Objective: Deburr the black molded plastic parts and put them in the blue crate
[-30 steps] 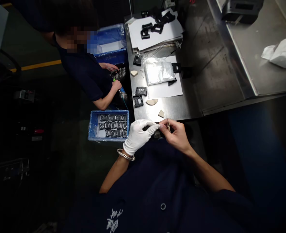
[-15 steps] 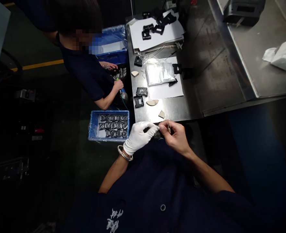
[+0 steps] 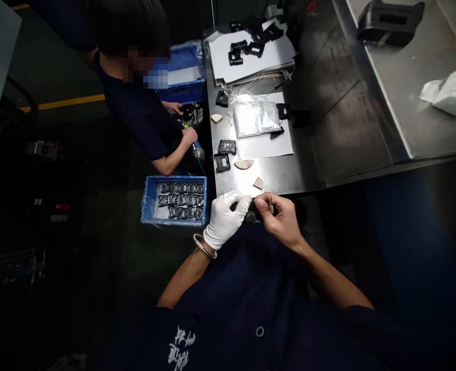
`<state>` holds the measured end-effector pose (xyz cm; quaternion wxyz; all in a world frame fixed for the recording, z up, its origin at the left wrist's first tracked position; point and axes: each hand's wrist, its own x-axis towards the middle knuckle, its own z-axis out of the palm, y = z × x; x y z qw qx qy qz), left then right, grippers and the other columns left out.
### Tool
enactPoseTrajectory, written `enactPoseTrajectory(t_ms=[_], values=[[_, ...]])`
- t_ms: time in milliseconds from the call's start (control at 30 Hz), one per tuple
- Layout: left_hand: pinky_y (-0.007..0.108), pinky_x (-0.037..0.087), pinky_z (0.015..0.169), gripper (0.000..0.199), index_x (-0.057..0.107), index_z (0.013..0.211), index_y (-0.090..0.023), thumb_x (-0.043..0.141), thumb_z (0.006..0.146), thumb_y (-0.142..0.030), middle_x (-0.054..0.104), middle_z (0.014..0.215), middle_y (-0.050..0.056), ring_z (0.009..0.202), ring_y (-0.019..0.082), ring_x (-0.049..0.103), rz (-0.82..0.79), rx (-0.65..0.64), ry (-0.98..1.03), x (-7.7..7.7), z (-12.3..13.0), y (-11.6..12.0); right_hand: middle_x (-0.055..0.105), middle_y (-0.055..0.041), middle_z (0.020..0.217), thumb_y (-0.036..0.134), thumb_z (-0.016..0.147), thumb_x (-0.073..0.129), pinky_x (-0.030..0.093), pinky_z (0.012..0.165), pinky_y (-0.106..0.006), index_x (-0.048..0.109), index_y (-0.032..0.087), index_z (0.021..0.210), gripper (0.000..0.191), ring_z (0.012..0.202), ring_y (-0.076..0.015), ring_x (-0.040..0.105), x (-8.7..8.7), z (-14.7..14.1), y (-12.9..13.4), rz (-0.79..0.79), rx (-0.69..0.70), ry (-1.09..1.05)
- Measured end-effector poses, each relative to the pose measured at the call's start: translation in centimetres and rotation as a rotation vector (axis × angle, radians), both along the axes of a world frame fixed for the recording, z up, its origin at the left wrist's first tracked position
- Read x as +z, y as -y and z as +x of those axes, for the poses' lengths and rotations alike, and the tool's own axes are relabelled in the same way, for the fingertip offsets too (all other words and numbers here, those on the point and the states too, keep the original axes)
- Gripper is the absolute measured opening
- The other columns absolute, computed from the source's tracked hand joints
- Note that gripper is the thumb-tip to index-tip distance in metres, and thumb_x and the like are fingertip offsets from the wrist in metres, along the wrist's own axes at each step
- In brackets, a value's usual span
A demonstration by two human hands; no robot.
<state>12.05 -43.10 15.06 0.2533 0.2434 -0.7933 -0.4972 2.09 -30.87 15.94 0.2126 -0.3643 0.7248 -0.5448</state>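
White-gloved left hand [image 3: 225, 219] and bare right hand [image 3: 282, 219] meet just off the near edge of a stainless steel table [image 3: 277, 178]; the gloved fingers curl closed around a small dark piece [image 3: 250, 216], which sits between both hands, too shadowed to make out its shape; the right thumb and fingers clench slim metal tweezers [image 3: 271, 205], held upright just beside it; against the earlier frame, the gloved hand stands more upright, its wrist swung inward, and less of the tweezers shows above the right fingers; a silver bangle [image 3: 203, 249] circles the left wrist; two cream wedge-shaped pieces [image 3: 257, 183] lie on the steel near the hands, beside a black plastic frame [image 3: 222, 162] and a black wrapped pack [image 3: 226, 147]; a clear plastic bag of white contents [image 3: 253, 116] rests on white paper [image 3: 282, 147] further along the table; a blue plastic crate [image 3: 149, 206] of black wrapped packs [image 3: 181, 200] stands off the table's left edge; beyond it, a co-worker in a navy shirt [image 3: 142, 118] works with both hands [image 3: 189, 136] at that same edge.
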Motion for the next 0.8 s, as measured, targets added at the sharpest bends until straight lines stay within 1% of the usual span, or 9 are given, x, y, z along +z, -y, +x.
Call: enactPoseTrajectory(t_ms=[100, 200, 267, 367, 433, 500, 633, 700, 800], values=[[0.026, 0.044, 0.064, 0.039, 0.059, 0.065, -0.016, 0.050, 0.098, -0.035, 0.060, 0.064, 0.001, 0.060, 0.011, 0.054, 0.032, 0.088, 0.029, -0.16, -0.08, 0.20, 0.053, 0.0014, 0.066, 0.029, 0.095, 0.056, 0.036, 0.057, -0.026, 0.060, 0.017, 0.078, 0.021, 0.059, -0.0101, 0.044, 0.03, 0.23, 0.31, -0.027, 0.002, -0.022], [0.027, 0.047, 0.072, 0.028, 0.066, 0.078, -0.016, 0.056, 0.096, -0.034, 0.068, 0.079, 0.004, 0.073, 0.014, 0.062, 0.041, -0.084, 0.017, 0.05, 0.12, 0.62, 0.049, 0.0023, 0.063, 0.030, 0.095, 0.056, 0.034, 0.056, -0.026, 0.059, 0.017, 0.075, 0.024, 0.057, -0.0100, 0.042, -0.14, 0.18, 0.48, -0.022, -0.016, -0.008], [0.027, 0.047, 0.070, 0.025, 0.067, 0.076, -0.016, 0.061, 0.093, -0.034, 0.068, 0.077, 0.003, 0.071, 0.013, 0.061, 0.010, -0.139, 0.025, 0.17, 0.18, 0.74, 0.045, 0.0030, 0.061, 0.032, 0.095, 0.055, 0.033, 0.055, -0.026, 0.057, 0.018, 0.073, 0.027, 0.056, -0.0098, 0.040, -0.30, 0.21, 0.50, -0.009, -0.018, 0.011], [0.026, 0.037, 0.057, 0.041, 0.056, 0.057, -0.016, 0.060, 0.093, -0.034, 0.053, 0.057, -0.002, 0.054, 0.009, 0.045, -0.041, -0.035, 0.031, 0.02, 0.02, 0.57, 0.042, 0.0033, 0.061, 0.032, 0.096, 0.054, 0.032, 0.055, -0.026, 0.055, 0.018, 0.071, 0.029, 0.056, -0.0097, 0.038, -0.43, 0.50, 0.45, 0.004, -0.015, 0.026], [0.026, 0.032, 0.053, 0.048, 0.049, 0.052, -0.016, 0.059, 0.094, -0.036, 0.044, 0.052, -0.003, 0.051, 0.008, 0.037, -0.041, 0.062, 0.028, -0.16, -0.13, 0.40, 0.042, 0.0034, 0.061, 0.033, 0.096, 0.055, 0.031, 0.055, -0.027, 0.055, 0.018, 0.071, 0.029, 0.056, -0.0097, 0.038, -0.44, 0.63, 0.42, 0.006, -0.017, 0.033], [0.026, 0.034, 0.055, 0.045, 0.054, 0.056, -0.015, 0.057, 0.095, -0.037, 0.049, 0.054, -0.002, 0.052, 0.009, 0.042, -0.011, 0.070, 0.024, -0.22, -0.18, 0.33, 0.043, 0.0032, 0.061, 0.032, 0.095, 0.056, 0.031, 0.055, -0.026, 0.056, 0.017, 0.072, 0.028, 0.057, -0.0097, 0.038, -0.41, 0.57, 0.40, 0.004, -0.023, 0.034], [0.026, 0.045, 0.068, 0.028, 0.067, 0.075, -0.015, 0.061, 0.093, -0.035, 0.067, 0.074, 0.003, 0.069, 0.013, 0.059, 0.029, -0.107, 0.013, -0.07, -0.08, 0.34, 0.043, 0.0033, 0.061, 0.032, 0.095, 0.056, 0.030, 0.055, -0.026, 0.056, 0.017, 0.071, 0.028, 0.057, -0.0095, 0.038, -0.36, 0.28, 0.39, -0.009, -0.051, 0.038], [0.027, 0.044, 0.067, 0.030, 0.065, 0.070, -0.015, 0.061, 0.093, -0.035, 0.065, 0.070, 0.002, 0.066, 0.013, 0.058, 0.015, -0.079, 0.010, -0.18, -0.15, 0.22, 0.041, 0.0036, 0.060, 0.032, 0.095, 0.056, 0.030, 0.054, -0.026, 0.055, 0.018, 0.069, 0.029, 0.056, -0.0095, 0.036, -0.33, 0.33, 0.40, -0.007, -0.061, 0.027], [0.027, 0.040, 0.061, 0.040, 0.057, 0.060, -0.016, 0.057, 0.095, -0.036, 0.055, 0.059, 0.000, 0.057, 0.011, 0.048, 0.001, 0.064, 0.022, -0.65, -0.30, -0.06, 0.044, 0.0030, 0.060, 0.031, 0.095, 0.056, 0.032, 0.056, -0.027, 0.057, 0.018, 0.071, 0.027, 0.056, -0.0099, 0.039, -0.28, 0.55, 0.40, 0.000, -0.055, -0.005]])
